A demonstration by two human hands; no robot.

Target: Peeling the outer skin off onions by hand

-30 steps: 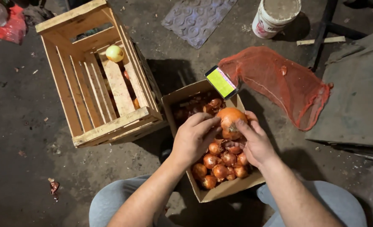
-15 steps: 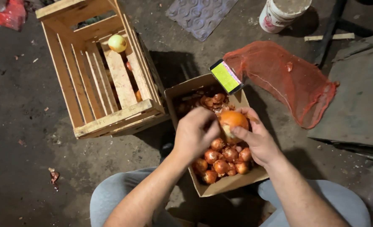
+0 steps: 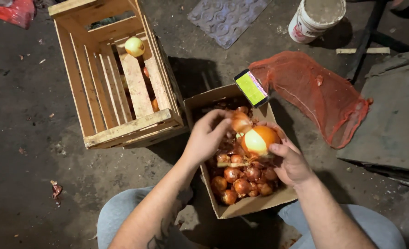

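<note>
Head view: onion (image 3: 258,139) is held in the right hand (image 3: 291,162) over the cardboard box (image 3: 255,206); a pale patch is now bared where it was fully orange half a second ago. A loose skin flake (image 3: 240,122) is pinched by the left hand (image 3: 207,137), lifted off. Peeling is judged underway. A peeled onion (image 3: 134,46) is seen in the wooden crate (image 3: 121,124).

Dark floor (image 3: 29,120) bears wooden crate (image 3: 117,78), cardboard box (image 3: 255,205), bucket (image 3: 316,19), perhaps a mat (image 3: 227,20).

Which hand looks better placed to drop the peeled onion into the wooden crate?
Probably the left. The crate lies on that side, and the left hand only pinches a scrap of skin. The right hand holds the onion on the far side, so it would reach across the box.
</note>
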